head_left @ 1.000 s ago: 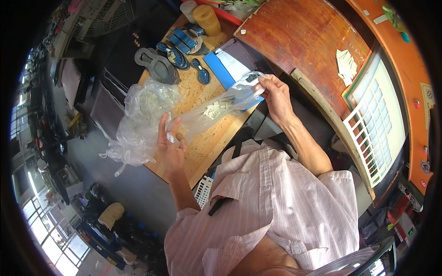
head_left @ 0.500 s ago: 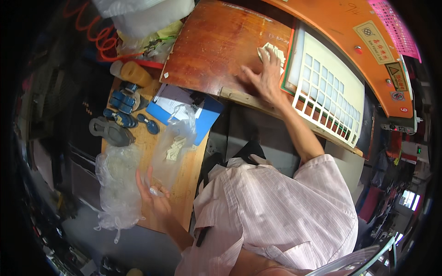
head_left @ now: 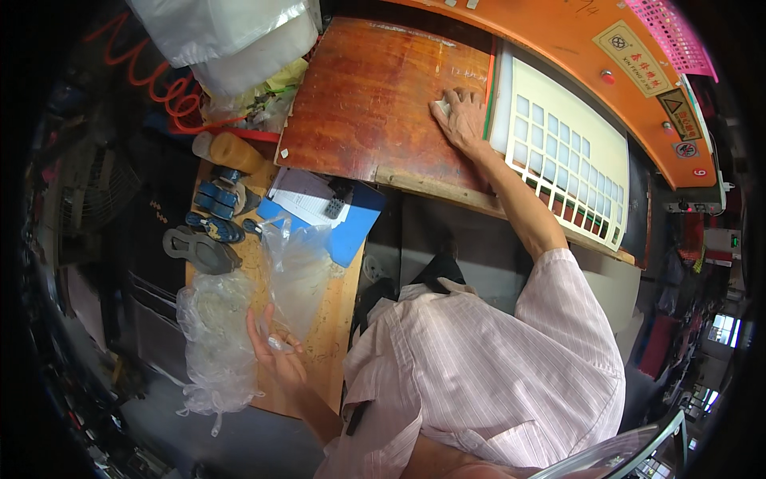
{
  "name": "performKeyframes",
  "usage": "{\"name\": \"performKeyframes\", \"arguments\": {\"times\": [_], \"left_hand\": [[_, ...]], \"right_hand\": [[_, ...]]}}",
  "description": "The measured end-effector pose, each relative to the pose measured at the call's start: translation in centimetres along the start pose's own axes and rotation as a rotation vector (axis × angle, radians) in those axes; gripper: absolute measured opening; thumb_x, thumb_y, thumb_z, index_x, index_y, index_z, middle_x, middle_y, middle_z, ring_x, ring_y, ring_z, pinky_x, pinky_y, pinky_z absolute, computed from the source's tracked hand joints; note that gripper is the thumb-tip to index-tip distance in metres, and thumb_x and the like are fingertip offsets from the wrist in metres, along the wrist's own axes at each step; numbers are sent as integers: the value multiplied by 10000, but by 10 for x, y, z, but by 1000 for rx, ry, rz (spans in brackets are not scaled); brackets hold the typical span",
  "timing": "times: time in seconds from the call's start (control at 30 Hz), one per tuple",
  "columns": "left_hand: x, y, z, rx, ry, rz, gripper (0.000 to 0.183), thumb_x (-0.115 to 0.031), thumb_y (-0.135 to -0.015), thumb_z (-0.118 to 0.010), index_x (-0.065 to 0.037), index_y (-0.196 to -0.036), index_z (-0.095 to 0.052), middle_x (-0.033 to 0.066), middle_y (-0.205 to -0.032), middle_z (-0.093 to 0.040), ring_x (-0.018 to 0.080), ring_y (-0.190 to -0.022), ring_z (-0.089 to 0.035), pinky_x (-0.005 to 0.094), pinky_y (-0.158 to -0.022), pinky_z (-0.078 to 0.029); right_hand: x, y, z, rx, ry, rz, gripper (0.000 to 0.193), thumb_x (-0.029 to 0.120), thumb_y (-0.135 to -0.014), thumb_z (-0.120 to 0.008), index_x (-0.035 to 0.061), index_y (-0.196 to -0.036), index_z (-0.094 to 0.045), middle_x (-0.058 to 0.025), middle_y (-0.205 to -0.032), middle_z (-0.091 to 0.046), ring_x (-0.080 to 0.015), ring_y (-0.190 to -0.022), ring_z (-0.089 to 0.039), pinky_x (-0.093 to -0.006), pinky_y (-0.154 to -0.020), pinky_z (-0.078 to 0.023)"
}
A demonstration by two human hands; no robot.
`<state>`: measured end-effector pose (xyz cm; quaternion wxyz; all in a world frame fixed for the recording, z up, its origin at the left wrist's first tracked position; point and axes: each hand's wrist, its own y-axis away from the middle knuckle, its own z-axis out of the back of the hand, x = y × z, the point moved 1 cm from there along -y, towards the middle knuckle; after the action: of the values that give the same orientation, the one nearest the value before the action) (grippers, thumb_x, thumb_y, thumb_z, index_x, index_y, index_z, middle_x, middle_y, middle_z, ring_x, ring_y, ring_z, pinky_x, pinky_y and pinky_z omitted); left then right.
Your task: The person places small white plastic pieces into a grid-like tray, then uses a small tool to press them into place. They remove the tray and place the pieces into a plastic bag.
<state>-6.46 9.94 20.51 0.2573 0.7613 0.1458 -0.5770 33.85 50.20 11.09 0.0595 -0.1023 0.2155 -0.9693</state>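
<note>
My right hand (head_left: 460, 121) rests on the reddish-brown wooden board (head_left: 359, 96), its fingers curled over small pale flat pieces (head_left: 441, 106); most of them are hidden beneath it. Lower left, my left hand (head_left: 278, 351) has its index finger raised and the other fingers bent around a bit of clear plastic. That plastic seems to belong to the clear bag (head_left: 297, 267) spread over the light wooden table. No pale pieces can be made out inside the bag.
Beside my left hand lies a bundle of clear bags (head_left: 215, 335). Grey and blue shoe-sole-like parts (head_left: 203, 249), an amber bottle (head_left: 235, 152) and a blue folder (head_left: 359, 219) sit behind. A cream grid panel (head_left: 550, 144) stands right, under an orange machine (head_left: 558, 40).
My right hand has drawn its fingers in over the pale pieces, which were more exposed before. The clear bag has shifted and spread; pale pieces seen in it earlier no longer show.
</note>
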Motion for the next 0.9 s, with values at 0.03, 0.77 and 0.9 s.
{"name": "performKeyframes", "arguments": {"times": [0.03,0.77,0.9], "left_hand": [[0,0,-1,4,18,-5,725,-265,-1021,-653,-69,-1608,-275,221,-1505,-508,79,-687,-503,207,-548,-469],[3,4,-3,-65,-25,-58,612,-241,-1046,-588,-26,-1569,-353,236,-1472,-542,89,-685,-537,231,-613,-469],[2,5,-3,-71,-35,-56,615,-252,-1046,-587,-28,-1569,-353,230,-1464,-550,100,-701,-546,235,-629,-471]], "right_hand": [[2,1,2,-15,5,12,450,485,-891,-692,115,-1143,-735,-172,-1150,-684,-398,-1095,-585,-529,-944,-459],[-40,-58,22,493,-600,-378,288,122,-852,-745,26,-1123,-757,-101,-732,-704,-125,-527,-619,-299,-495,-510],[-55,-63,31,398,-883,-425,305,82,-874,-742,11,-1171,-741,-89,-830,-717,-136,-652,-652,-284,-563,-532]]}}
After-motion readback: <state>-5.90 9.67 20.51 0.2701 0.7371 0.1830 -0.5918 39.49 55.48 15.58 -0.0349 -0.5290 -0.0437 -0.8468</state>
